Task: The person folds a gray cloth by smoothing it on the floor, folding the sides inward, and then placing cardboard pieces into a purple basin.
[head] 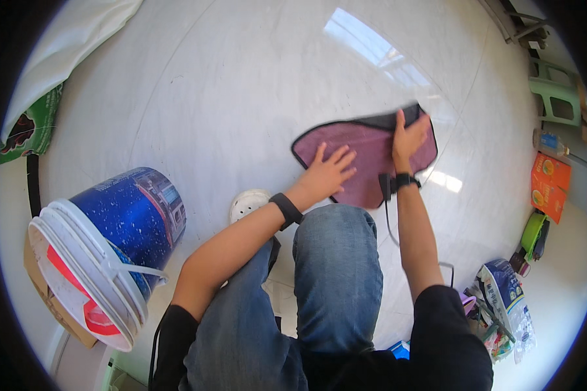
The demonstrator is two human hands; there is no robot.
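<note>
A mauve piece of fabric [364, 161] with black edging lies on the floor in front of my knees. Its far edge is turned over, baring a dark underside [381, 121]. My left hand [325, 173] is on the left part of the fabric, palm down, fingers spread. Toward the far right corner, my right hand [409, 141] touches the fabric by the turned edge, its thumb apart from the fingers. Both wrists wear black bands; from the right band's black device [385, 186] hangs a cable.
A blue paint bucket [132, 210] with white pails [85, 273] at its mouth stands at left. Along the right wall are a green plastic stool [557, 95], a plastic bottle [550, 141], an orange box [549, 185] and plastic bags [506, 293]. Glossy pale flooring [235, 97] extends ahead.
</note>
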